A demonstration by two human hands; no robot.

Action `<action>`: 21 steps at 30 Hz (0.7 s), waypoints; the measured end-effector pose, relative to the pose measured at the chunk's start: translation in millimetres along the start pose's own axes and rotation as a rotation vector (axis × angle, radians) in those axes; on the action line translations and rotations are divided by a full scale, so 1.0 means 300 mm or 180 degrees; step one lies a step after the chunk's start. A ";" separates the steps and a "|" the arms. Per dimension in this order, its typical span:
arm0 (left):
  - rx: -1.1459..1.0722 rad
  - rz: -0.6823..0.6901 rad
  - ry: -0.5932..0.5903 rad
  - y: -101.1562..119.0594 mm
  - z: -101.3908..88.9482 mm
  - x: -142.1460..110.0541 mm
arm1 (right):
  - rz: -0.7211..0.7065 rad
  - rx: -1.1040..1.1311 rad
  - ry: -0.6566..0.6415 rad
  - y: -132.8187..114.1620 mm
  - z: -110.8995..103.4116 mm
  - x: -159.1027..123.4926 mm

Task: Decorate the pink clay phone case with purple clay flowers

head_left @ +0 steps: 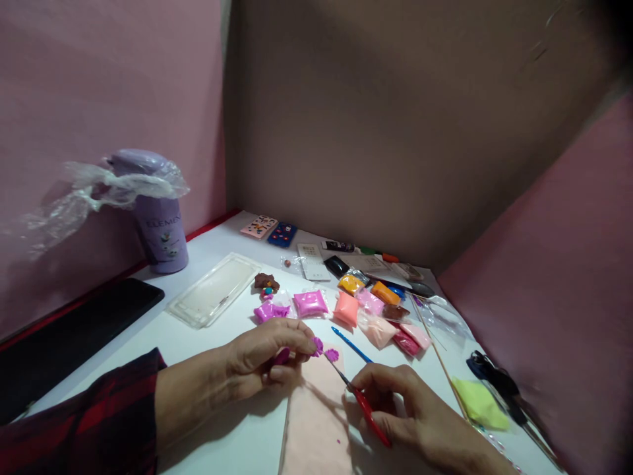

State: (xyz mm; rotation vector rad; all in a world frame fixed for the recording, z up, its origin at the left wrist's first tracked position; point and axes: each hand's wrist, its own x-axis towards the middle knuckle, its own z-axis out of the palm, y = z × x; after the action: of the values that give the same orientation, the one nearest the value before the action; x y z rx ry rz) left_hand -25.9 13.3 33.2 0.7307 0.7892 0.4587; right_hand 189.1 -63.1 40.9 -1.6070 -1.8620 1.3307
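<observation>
My left hand (270,349) pinches a small magenta clay piece (317,346) with a ruffled edge between thumb and fingertips. More magenta clay (281,357) shows inside the curled fingers. My right hand (413,402) grips a red-handled tool (370,415) with a thin metal tip. That tip points up and left and reaches the held piece; whether it touches cannot be made out. Just beyond lies a second ruffled magenta piece (331,355), at the far end of a pale pink-covered board (319,429). A blue plastic tool (351,344) rests behind my right hand.
Several clay packets, including an orange one (386,293) and a magenta one (310,304), lie behind the hands. Brown clay (267,282) sits near a clear plastic lid (215,290). A purple tumbler (161,224) and black phone (84,336) stand left; scissors (514,402) lie right.
</observation>
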 end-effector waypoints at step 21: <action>0.1085 0.0448 0.0150 -0.023 -0.035 0.037 | -0.0349 -0.2285 0.1325 0.097 -0.025 0.031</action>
State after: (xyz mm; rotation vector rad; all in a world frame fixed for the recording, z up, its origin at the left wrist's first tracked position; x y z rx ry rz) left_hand -26.3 19.9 17.7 1.1007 0.8742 0.4744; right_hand 208.9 -53.9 18.1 -1.8642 -2.2193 0.2228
